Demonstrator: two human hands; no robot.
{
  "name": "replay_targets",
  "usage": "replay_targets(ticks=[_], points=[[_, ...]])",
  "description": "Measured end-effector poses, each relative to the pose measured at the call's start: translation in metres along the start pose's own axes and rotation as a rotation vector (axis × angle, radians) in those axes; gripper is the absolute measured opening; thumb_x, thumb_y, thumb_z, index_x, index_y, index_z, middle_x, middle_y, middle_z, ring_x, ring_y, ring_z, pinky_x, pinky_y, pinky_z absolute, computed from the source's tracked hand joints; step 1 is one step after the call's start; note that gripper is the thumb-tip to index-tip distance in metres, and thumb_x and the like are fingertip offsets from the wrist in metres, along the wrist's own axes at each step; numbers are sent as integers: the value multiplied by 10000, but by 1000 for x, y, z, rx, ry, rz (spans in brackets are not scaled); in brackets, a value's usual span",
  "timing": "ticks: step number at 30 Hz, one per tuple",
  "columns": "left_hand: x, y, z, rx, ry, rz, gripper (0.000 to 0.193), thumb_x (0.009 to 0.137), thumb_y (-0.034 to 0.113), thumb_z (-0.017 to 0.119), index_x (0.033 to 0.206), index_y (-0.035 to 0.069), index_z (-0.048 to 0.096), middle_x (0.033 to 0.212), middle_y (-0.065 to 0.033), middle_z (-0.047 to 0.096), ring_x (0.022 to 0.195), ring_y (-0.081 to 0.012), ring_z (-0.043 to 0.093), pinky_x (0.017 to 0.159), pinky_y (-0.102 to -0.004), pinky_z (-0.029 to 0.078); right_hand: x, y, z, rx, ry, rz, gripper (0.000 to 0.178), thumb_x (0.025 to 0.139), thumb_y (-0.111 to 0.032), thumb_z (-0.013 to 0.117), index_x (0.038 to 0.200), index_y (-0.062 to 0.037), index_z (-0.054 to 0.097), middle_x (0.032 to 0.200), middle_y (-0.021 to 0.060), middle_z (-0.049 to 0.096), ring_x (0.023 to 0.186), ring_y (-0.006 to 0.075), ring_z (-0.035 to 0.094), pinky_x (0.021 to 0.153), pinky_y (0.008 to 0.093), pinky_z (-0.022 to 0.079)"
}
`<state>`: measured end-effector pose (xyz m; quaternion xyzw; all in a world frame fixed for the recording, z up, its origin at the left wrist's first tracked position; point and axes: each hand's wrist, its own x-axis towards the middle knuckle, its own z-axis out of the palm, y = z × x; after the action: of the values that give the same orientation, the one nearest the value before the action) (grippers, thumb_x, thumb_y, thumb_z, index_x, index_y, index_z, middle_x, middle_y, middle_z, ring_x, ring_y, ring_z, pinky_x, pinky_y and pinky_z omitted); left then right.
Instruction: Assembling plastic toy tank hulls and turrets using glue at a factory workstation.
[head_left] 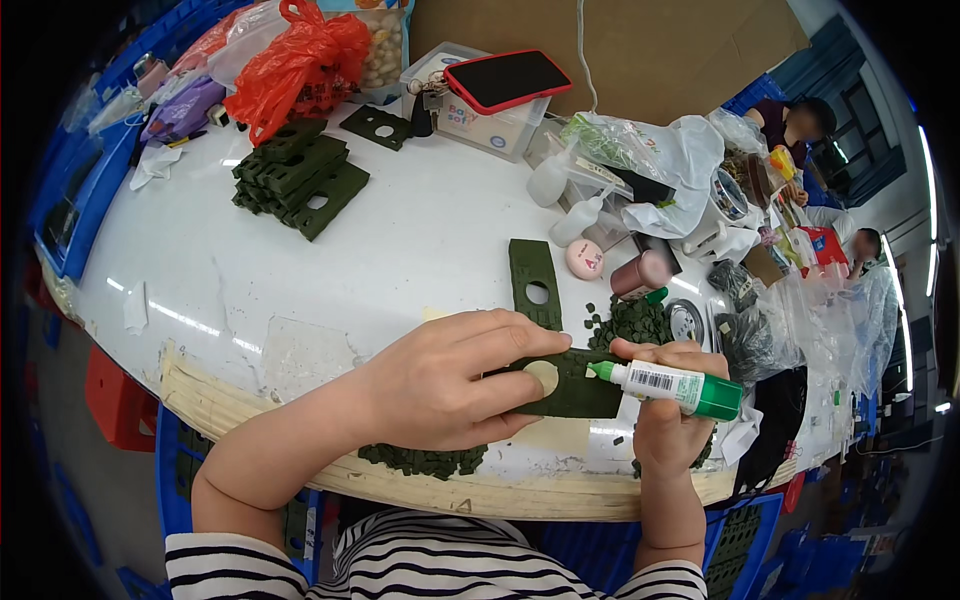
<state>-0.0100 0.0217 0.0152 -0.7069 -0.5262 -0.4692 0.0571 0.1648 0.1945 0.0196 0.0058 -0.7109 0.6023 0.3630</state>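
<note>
A dark green flat piece with a round hole (pixel 588 393) lies near the table's front edge. My left hand (pixel 440 378) holds its left side, with fingers along the upper and lower edges. In my right hand (pixel 672 425) is a white glue bottle with a green base (pixel 662 383), tilted nearly flat. Its green nozzle tip is at the piece's right part, where a small pale spot shows. Just beyond lies another green piece with a hole (pixel 533 268). Small dark green bits (pixel 638 325) are heaped beside my right hand, with more bits (pixel 425 460) below my left wrist.
Stacked green pieces (pixel 300 180) stand at the far left near a red plastic bag (pixel 305 65). A phone in a red case (pixel 508 80) rests on a clear box. Squeeze bottles (pixel 580 218), a round pink tin (pixel 584 259) and plastic bags crowd the right. People sit farther right.
</note>
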Motion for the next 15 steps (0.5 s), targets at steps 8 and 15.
replay_targets(ticks=[8,15], points=[[0,1,0,-14,-4,-14,270,655,93,810,861,18,652,1157,-203,627,945,-333,661,781,-397,558,1,0,-2,-36,-9,-9,527,835,-365,756,1111,-2,492,1030,159,598,987,345,680,853,422,574],[-1,0,0,-18,-2,-18,268,656,93,811,859,21,652,1161,-201,628,950,-331,660,782,-395,558,1,-2,0,-33,18,22,534,837,-390,751,1100,-2,495,1014,162,603,984,350,680,842,414,576]])
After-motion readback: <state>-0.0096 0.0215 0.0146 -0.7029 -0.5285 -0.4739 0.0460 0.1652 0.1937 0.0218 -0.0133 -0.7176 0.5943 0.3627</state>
